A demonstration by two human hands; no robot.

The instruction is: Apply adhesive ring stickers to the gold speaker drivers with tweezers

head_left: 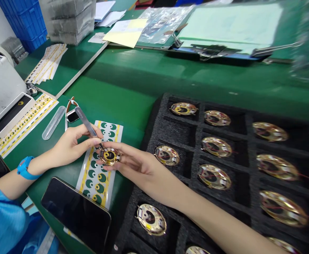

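Note:
My left hand (76, 143), with a blue band at its wrist, pinches a pair of grey metal tweezers (84, 120). The tweezer tips point down at the upper left edge of a round gold-rimmed electronic part (110, 156); whether they touch it is unclear. My right hand (140, 164) grips that part by its rim between thumb and fingers. Beneath both hands lies a white sticker sheet (114, 132) with yellow stripes and dark cut-out shapes. Alongside on the right, a black foam tray (180, 135) carries several similar gold-rimmed parts in its compartments.
A dark-screened phone (76, 211) lies near the table's front edge. Behind my left hand are a smartwatch (72, 114) and a clear plastic case (53, 122). More sticker strips (24, 123) and a white box (11, 113) sit left. Clipped papers (231, 28) lie at the back.

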